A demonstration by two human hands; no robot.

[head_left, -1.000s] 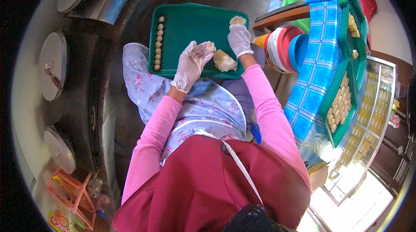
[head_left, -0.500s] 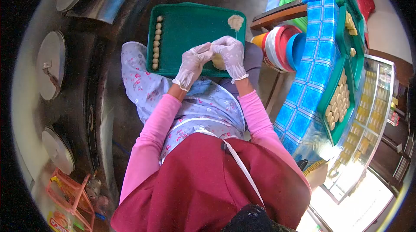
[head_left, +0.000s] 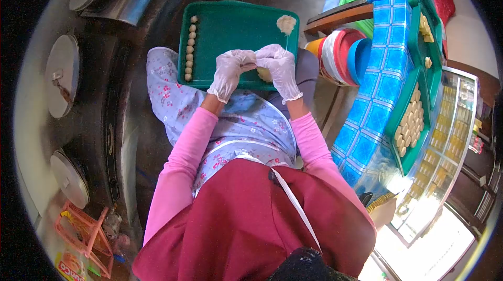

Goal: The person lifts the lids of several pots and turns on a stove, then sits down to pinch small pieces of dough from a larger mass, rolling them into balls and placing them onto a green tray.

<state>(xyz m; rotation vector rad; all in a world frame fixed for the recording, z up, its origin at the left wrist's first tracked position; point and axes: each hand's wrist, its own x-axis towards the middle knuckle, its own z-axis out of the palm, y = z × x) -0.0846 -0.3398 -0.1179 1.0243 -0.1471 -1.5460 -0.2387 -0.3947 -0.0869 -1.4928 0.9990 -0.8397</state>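
A green tray point(head_left: 230, 19) rests on my lap, with a column of several small pale dough balls point(head_left: 189, 49) along its left side. In its upper right corner lies a crumbly pale lump point(head_left: 286, 24). Over the tray's lower right part, my left hand point(head_left: 230, 71) and my right hand point(head_left: 279, 68), both in thin clear gloves, meet at the fingertips. The fingers of both are pressed together, and whatever is between them is too hidden to name. Just below the fingertips, beside my right hand, a larger piece of dough point(head_left: 264, 74) shows on the tray.
At the right, a table with a blue checked cloth point(head_left: 378, 71) carries green trays point(head_left: 396, 129) of pale pieces. Red and blue tubs point(head_left: 358, 61) stand between it and my lap. Round metal lids point(head_left: 63, 68) line the left, above an orange plastic basket point(head_left: 86, 234).
My left hand has turned slightly, its fingers now pointing more toward my right hand. The two hands remain together at the fingertips. The view has shifted slightly.
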